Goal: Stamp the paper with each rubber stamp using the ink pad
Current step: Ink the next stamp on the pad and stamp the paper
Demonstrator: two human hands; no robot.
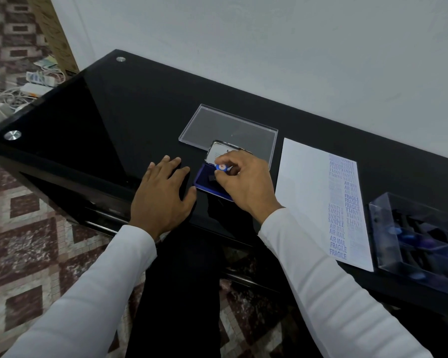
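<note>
Small rubber stamp (221, 168) with round blue top and a red mark on it, pinched between thumb and fingertips of right hand (243, 186), pressed down on the dark blue ink pad (204, 180). Ink pad near the middle of the black glossy worktop (140, 107), open, its metal lid (217, 153) standing up at 12 o'clock of it. Stamp body mostly hidden under the fingers; the pad also half covered by the hand. Left hand (163, 200) flat and spread wide on the worktop, at 9 o'clock of the pad, holding nothing, thumb tip just beside the pad's edge. White paper (305, 197) at 3 o'clock of the pad, with blue prints readable as "SAMPLE", "AIR MAIL", "FRAGILE"; several others faded or upside down, hard to read. Clear box (388, 228) of more stamps at 3 o'clock of the paper, cut off by the frame edge, contents blurred. Clear plastic cover (228, 127) lying at 12 o'clock of the pad.
</note>
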